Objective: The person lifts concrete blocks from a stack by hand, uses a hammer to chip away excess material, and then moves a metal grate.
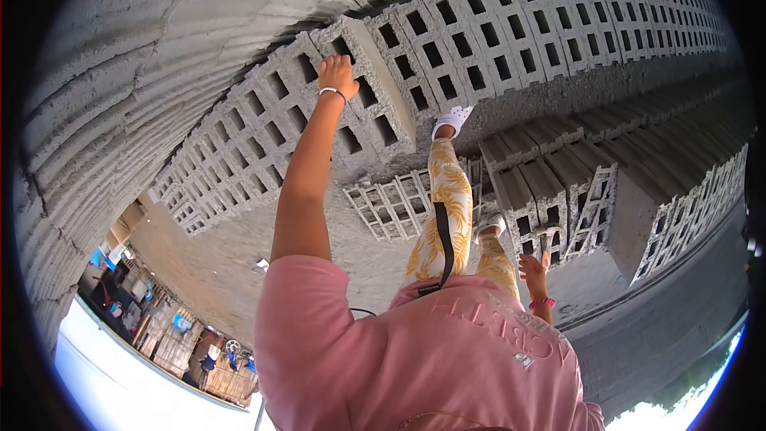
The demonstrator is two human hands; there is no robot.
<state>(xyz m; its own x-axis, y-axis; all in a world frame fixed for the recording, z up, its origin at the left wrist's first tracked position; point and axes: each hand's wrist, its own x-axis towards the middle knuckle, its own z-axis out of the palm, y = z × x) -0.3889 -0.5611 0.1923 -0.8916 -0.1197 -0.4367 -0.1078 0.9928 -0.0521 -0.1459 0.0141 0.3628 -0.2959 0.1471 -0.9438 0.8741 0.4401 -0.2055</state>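
Note:
I am bent far over, so my pink shirt, patterned yellow trousers and white shoes fill the lower middle. My left hand, with a white bracelet at the wrist, reaches out to a grey hollow concrete block at the end of a long row, and its fingers hook into one of the block's cavities. My right hand, wearing a pink bracelet, hangs with fingers apart and holds nothing. It is close to a stack of hollow blocks beside my right foot.
Long rows of hollow concrete blocks cover the ground ahead. More stacked blocks stand at the right. A single block lies flat near my feet. A rough grey wall curves along the left. A yard with crates and clutter shows at lower left.

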